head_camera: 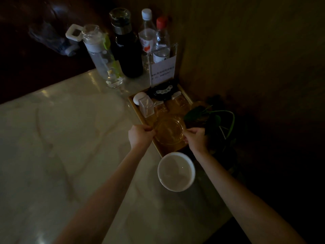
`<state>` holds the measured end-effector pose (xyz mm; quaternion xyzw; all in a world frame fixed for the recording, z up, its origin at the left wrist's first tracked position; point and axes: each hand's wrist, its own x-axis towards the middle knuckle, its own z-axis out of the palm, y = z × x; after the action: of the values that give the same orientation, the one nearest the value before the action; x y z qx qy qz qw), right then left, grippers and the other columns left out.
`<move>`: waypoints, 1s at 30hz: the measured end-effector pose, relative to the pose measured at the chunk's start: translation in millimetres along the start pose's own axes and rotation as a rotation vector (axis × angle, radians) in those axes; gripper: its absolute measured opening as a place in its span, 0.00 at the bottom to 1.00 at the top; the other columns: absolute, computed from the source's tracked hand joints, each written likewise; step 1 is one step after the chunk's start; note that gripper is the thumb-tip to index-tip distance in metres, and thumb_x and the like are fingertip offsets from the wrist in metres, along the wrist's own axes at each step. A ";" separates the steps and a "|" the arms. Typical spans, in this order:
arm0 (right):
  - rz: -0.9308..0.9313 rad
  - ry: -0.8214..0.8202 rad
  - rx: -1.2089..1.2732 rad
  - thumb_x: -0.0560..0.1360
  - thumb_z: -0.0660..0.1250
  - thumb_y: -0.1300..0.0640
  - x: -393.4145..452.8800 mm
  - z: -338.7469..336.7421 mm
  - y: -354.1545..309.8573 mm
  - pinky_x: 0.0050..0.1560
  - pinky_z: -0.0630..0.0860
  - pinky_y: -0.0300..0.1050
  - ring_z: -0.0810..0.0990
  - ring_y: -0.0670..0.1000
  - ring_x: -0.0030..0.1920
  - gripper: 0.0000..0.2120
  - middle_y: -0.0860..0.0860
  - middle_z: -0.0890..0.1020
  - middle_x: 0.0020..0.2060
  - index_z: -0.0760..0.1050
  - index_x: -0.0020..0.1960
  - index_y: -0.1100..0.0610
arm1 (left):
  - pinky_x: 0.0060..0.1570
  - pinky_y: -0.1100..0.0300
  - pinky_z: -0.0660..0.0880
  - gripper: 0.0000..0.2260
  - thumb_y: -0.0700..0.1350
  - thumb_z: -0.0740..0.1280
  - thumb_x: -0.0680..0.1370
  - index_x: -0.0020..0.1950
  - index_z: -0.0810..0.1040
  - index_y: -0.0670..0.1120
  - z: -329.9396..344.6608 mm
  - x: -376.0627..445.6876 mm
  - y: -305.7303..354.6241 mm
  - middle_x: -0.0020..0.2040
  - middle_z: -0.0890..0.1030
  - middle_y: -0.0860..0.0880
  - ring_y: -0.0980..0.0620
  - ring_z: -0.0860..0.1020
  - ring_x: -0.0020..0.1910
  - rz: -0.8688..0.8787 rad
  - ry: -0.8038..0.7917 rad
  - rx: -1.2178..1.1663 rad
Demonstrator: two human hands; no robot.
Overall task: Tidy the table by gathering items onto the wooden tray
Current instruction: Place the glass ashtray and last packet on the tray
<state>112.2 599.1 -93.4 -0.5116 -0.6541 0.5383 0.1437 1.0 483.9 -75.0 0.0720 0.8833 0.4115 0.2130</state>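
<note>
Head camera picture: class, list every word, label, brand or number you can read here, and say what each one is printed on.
No text here can be read for certain.
White card in the clear stand: a few printed lines, too small and blurred to read.
White-capped bottle: red and white label, print blurred.
Red-capped bottle: pale label, print not legible.

- The sign card (162, 70), in a clear stand just behind the wooden tray (186, 97), carries a few lines of small dark print; they are too blurred and dim to read.
- The white-capped bottle (146, 35), behind the tray and left of the card, bears a red-and-white label with no legible letters.
- The red-capped bottle (161, 43), behind the card, has a pale label that cannot be read.
</note>
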 end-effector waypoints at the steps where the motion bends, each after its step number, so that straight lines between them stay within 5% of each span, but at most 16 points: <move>1: 0.008 0.004 0.002 0.73 0.66 0.61 1.0 1.0 1.4 0.46 0.78 0.51 0.80 0.56 0.42 0.04 0.61 0.82 0.41 0.78 0.44 0.62 | 0.33 0.67 0.74 0.04 0.38 0.69 0.69 0.40 0.83 0.40 0.6 0.0 -0.7 0.36 0.83 0.43 0.51 0.80 0.35 -0.001 -0.003 0.010; 4: 0.022 0.000 0.007 0.74 0.66 0.61 1.6 2.3 3.2 0.48 0.79 0.52 0.80 0.57 0.44 0.07 0.60 0.82 0.43 0.77 0.49 0.65 | 0.24 0.73 0.68 0.04 0.37 0.68 0.69 0.40 0.83 0.40 2.2 -0.6 -2.2 0.33 0.81 0.47 0.57 0.75 0.30 0.028 -0.006 0.050; 8: 0.044 0.018 0.022 0.73 0.67 0.61 3.5 2.1 5.4 0.50 0.79 0.52 0.81 0.57 0.45 0.07 0.59 0.81 0.43 0.77 0.49 0.64 | 0.27 0.74 0.67 0.05 0.36 0.68 0.71 0.44 0.83 0.39 5.5 -1.9 -1.0 0.32 0.77 0.53 0.57 0.73 0.31 0.061 -0.007 0.093; 13: 0.035 0.035 0.003 0.73 0.68 0.60 6.1 3.1 8.1 0.48 0.80 0.51 0.82 0.57 0.45 0.08 0.60 0.83 0.44 0.78 0.49 0.64 | 0.23 0.77 0.65 0.08 0.35 0.67 0.70 0.32 0.76 0.45 8.6 1.0 -6.5 0.30 0.76 0.45 0.55 0.70 0.27 0.056 -0.022 0.080; 18: 0.046 0.038 -0.005 0.72 0.68 0.59 7.2 3.1 9.5 0.49 0.80 0.52 0.82 0.58 0.46 0.09 0.60 0.83 0.45 0.78 0.50 0.63 | 0.23 0.80 0.65 0.09 0.35 0.68 0.70 0.32 0.75 0.45 6.9 -1.5 -5.7 0.26 0.70 0.53 0.60 0.68 0.26 0.079 -0.039 0.118; 26: 0.011 -0.013 -0.031 0.73 0.67 0.60 3.1 -3.4 7.3 0.50 0.79 0.50 0.81 0.56 0.47 0.07 0.56 0.80 0.43 0.77 0.49 0.63 | 0.24 0.72 0.64 0.03 0.36 0.67 0.71 0.38 0.81 0.39 7.8 -6.1 -6.7 0.31 0.75 0.48 0.52 0.73 0.31 0.110 -0.039 0.183; 30: -0.004 -0.062 -0.078 0.74 0.66 0.62 1.1 -8.4 5.0 0.52 0.77 0.49 0.78 0.54 0.47 0.09 0.56 0.78 0.45 0.74 0.52 0.64 | 0.21 0.72 0.62 0.08 0.36 0.66 0.71 0.32 0.76 0.42 8.7 -5.1 -9.1 0.31 0.75 0.44 0.50 0.72 0.30 0.123 -0.068 0.207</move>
<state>120.5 604.2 -94.9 -0.4986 -0.6798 0.5275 0.1043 9.8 482.4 -85.3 0.1617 0.9071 0.3279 0.2086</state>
